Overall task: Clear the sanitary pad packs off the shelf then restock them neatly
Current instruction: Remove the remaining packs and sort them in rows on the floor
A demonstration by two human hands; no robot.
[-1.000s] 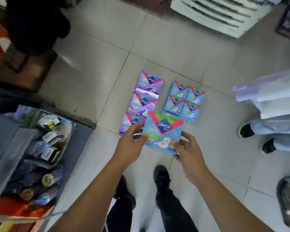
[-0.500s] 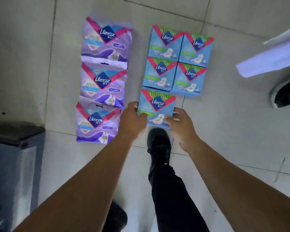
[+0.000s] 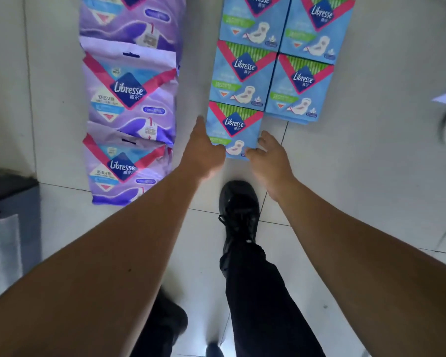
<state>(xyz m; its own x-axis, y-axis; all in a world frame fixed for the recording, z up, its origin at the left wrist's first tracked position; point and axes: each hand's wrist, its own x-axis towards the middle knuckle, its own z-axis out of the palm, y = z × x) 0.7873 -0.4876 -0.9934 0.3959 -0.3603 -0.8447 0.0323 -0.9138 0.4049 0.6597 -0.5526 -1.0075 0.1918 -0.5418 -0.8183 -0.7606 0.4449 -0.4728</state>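
We reach down with both hands to the nearest blue pack [image 3: 234, 127], which lies flat on the floor [image 3: 358, 163]. Our left hand [image 3: 204, 153] rests against its left edge, thumb stretched up along that side, the other fingers curled over the lower left corner. Our right hand [image 3: 269, 157] sits at the lower right corner with its fingers [image 3: 267, 137] loosely spread and touching the pack's right edge and bottom; whether either hand actually grips the pack or only lies against it we cannot tell. Just beyond our fingertips four more blue packs [image 3: 273, 55] lie in two rows of two, edges touching, and the pack under our hands touches the bottom of the left column. Out past our left thumb, across a strip of bare tile, three purple packs [image 3: 129, 99] lie in a line running away from us, each overlapping the next. Back behind our wrists, between our forearms, a black shoe [image 3: 240, 210] stands on the tiles, its toe just short of the blue pack. Far out to the left of our left arm a dark grey bin [image 3: 11, 217] shows at the frame edge; what is in it we cannot make out. None of the packs is in any container.
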